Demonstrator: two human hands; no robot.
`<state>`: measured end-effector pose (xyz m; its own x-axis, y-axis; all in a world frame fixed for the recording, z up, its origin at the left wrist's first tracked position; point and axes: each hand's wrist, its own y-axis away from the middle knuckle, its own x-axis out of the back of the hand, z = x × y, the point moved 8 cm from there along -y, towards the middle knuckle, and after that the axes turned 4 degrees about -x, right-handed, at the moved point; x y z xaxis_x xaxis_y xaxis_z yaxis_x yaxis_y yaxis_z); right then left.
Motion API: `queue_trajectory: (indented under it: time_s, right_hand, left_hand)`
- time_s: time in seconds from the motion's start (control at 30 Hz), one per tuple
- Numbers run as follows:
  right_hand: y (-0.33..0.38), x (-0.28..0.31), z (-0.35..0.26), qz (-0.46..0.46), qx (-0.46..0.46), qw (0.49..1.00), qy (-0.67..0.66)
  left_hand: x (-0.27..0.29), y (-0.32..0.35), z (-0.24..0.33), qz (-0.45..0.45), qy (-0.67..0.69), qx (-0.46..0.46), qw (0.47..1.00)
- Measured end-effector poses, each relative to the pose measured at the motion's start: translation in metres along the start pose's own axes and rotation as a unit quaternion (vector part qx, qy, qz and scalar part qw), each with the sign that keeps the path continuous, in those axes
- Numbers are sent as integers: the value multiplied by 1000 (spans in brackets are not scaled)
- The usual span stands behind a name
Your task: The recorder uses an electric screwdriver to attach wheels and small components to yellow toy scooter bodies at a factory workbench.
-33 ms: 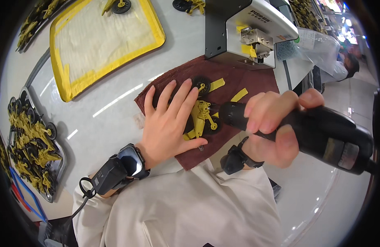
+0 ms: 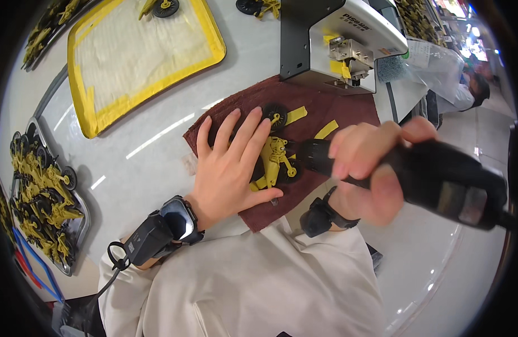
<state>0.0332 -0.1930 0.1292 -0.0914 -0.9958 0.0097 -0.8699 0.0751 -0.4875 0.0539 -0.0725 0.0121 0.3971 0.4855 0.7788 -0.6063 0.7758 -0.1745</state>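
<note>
My left hand [image 2: 228, 163] lies flat with spread fingers over a small yellow model vehicle with black wheels [image 2: 273, 153]. Its fingers and palm hide part of that model, which rests on a dark red cloth [image 2: 326, 104]. In my right hand [image 2: 371, 168] is a black electric screwdriver [image 2: 444, 182], held nearly level. Its nose [image 2: 316, 155] points left, close against the yellow frame. Whether the bit touches a screw there I cannot tell.
Behind the cloth stands a white and black machine [image 2: 349, 39] with a metal head. A yellow-edged tray [image 2: 144, 115] is at far left. Several more models [image 2: 45, 202] fill a metal tray on the left. Yellow strips [image 2: 326, 130] lie on the cloth. Another person [image 2: 467, 92] is at far right.
The screwdriver and my right hand have shifted slightly up and to the left. My left hand and the model have not moved.
</note>
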Motion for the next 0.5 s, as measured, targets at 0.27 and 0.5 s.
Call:
queue_trajectory:
  time_s: [0.27,0.5]
  right_hand:
    - [1,-11,17,55,-38,998,9]
    - [-10,2,-6,41,-30,998,43]
  left_hand:
    - [2,-2,-1,3,19,-12,1000]
    - [7,2,-4,11,4,-8,1000]
